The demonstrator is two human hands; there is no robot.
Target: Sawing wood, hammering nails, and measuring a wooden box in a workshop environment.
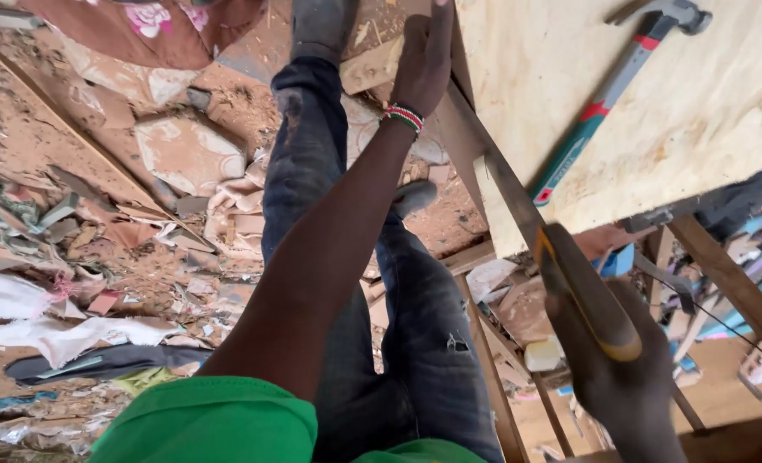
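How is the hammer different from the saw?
The hammer lies alone on top of the plywood board, untouched; the saw is gripped by the right hand. The hammer has a teal and red handle; the saw's handle is dark with yellow trim. Both are hand tools at the board, whose edge the left hand touches.

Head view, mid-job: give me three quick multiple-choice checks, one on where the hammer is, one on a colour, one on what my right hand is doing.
1. Where is the hammer?
A. lying on the plywood sheet
B. on the ground
C. in the left hand

2. What colour is the saw handle?
A. red
B. yellow and black
C. white

3. What is the right hand doing?
A. hanging open
B. gripping the saw handle
C. resting flat on the sheet

Answers:
1 A, it rests flat on the sheet, untouched.
2 B, a yellow edge runs round a dark grip.
3 B, its fingers close round the handle, while the left hand presses at the sheet's edge.
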